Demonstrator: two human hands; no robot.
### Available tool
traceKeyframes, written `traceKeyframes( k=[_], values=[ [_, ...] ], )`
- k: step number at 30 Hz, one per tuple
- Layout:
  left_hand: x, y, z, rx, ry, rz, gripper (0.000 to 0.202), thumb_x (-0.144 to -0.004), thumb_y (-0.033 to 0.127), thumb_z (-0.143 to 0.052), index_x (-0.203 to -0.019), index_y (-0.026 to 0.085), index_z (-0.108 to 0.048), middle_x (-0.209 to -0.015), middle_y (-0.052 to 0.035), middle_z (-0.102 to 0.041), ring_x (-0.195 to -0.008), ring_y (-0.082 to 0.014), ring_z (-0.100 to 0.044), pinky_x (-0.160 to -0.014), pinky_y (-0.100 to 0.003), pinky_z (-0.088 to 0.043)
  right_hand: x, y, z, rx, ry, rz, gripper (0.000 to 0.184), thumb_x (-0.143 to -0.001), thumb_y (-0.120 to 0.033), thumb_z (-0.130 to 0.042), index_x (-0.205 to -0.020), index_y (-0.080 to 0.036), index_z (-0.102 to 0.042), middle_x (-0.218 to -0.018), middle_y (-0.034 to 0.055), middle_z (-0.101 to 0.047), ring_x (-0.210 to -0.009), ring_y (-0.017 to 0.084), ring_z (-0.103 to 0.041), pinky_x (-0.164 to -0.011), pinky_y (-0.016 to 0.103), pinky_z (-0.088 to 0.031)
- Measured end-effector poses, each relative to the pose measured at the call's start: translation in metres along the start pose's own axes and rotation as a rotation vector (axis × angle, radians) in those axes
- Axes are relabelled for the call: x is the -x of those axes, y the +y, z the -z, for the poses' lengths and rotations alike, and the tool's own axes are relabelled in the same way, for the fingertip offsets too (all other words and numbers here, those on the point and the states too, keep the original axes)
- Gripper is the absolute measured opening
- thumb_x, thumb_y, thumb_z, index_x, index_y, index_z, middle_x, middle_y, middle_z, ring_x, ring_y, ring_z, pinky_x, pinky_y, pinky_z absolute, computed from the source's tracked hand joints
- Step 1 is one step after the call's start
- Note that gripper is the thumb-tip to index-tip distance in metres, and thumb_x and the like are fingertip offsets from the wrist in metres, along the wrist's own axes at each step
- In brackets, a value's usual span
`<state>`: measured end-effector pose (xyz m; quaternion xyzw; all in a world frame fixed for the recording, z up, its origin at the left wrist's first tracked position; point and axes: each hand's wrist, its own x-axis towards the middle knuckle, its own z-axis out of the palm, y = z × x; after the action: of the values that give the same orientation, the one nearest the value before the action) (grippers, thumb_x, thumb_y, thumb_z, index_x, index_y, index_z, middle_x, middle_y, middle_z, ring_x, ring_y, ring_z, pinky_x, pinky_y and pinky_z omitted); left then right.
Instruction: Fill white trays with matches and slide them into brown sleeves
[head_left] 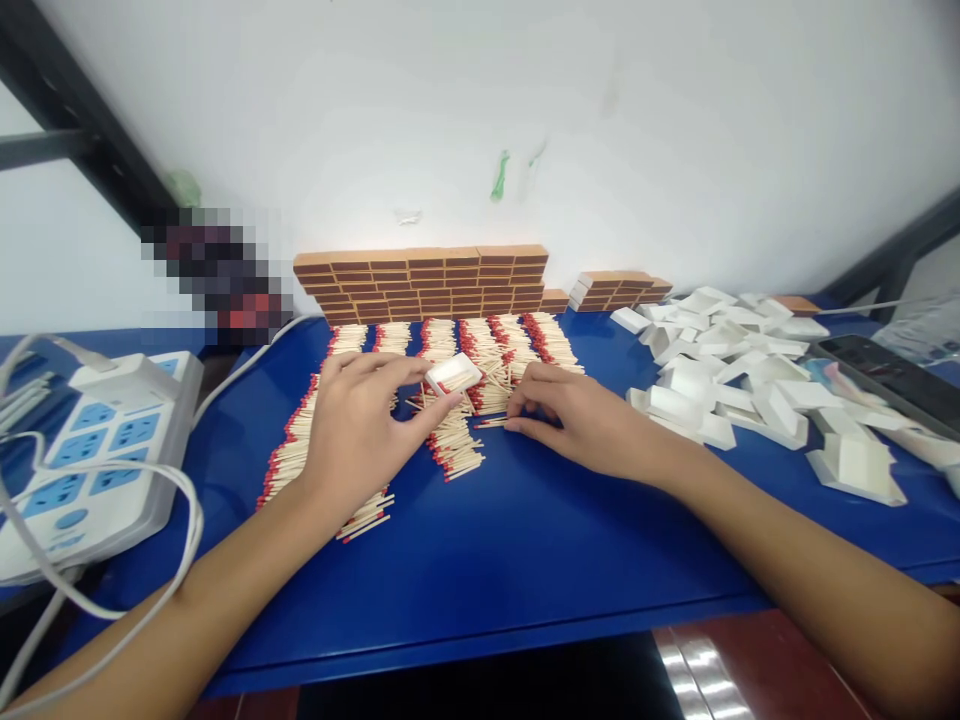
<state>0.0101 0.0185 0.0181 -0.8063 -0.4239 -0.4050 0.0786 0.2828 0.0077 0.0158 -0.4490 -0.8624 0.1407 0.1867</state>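
Note:
My left hand [360,420] grips a small white matchbox tray [455,374] between thumb and fingers, tilted so that a few matchsticks show inside it. Under and around it, red-tipped matchsticks [457,445] lie in several long rows on the blue table. My right hand [566,415] is just right of the tray, low over the table, its fingertips closed on a couple of matchsticks [491,424] at the near end of a row. Part of the left rows is hidden behind my left hand.
Brown-sided matchboxes [427,283] stand stacked against the wall, with a smaller stack [619,290] to their right. Empty white trays [720,350] lie heaped at the right beside a phone [892,375]. A power strip [112,450] with white cables is at the left.

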Motion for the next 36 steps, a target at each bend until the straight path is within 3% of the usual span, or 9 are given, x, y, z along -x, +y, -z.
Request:
traceKeyframes(
  k=[18,23,27,36],
  values=[
    [0.003,-0.003,-0.003,-0.012,-0.043,-0.050,0.026,-0.090,0.044,-0.086,-0.099,0.022,-0.076,-0.102,-0.0027,-0.085,-0.095,-0.0261,-0.077,-0.094,-0.045,-0.047,0.004,0.011,0.013,-0.078,-0.197,-0.040,0.024,-0.109,-0.037,-0.053,-0.092,-0.023,-0.060,-0.099,0.0066,-0.067,-0.087,0.022,-0.061,-0.078,0.036,-0.046],
    [0.004,-0.005,-0.005,-0.016,-0.031,-0.057,0.028,-0.090,0.045,-0.086,-0.100,0.021,-0.076,-0.103,-0.0032,-0.084,-0.095,-0.0261,-0.077,-0.094,-0.045,-0.047,0.007,0.022,0.020,-0.036,-0.132,-0.055,0.028,-0.109,-0.042,-0.055,-0.088,-0.023,-0.059,-0.092,0.0056,-0.067,-0.084,0.023,-0.060,-0.074,0.035,-0.044],
    [0.004,-0.005,-0.005,-0.014,-0.037,-0.055,0.029,-0.089,0.046,-0.087,-0.101,0.021,-0.077,-0.103,-0.0030,-0.084,-0.095,-0.0263,-0.077,-0.094,-0.045,-0.048,0.005,0.015,0.019,-0.051,-0.083,-0.015,0.025,-0.108,-0.040,-0.057,-0.089,-0.023,-0.060,-0.093,0.0056,-0.068,-0.086,0.023,-0.061,-0.076,0.035,-0.043],
    [0.004,-0.004,-0.004,0.000,-0.044,-0.057,0.029,-0.091,0.048,-0.084,-0.101,0.022,-0.077,-0.105,-0.0037,-0.084,-0.097,-0.0262,-0.075,-0.096,-0.045,-0.048,0.002,0.010,0.012,-0.093,-0.150,-0.011,0.021,-0.106,-0.037,-0.060,-0.091,-0.023,-0.062,-0.095,0.0056,-0.066,-0.087,0.022,-0.061,-0.076,0.034,-0.044]
  ],
)
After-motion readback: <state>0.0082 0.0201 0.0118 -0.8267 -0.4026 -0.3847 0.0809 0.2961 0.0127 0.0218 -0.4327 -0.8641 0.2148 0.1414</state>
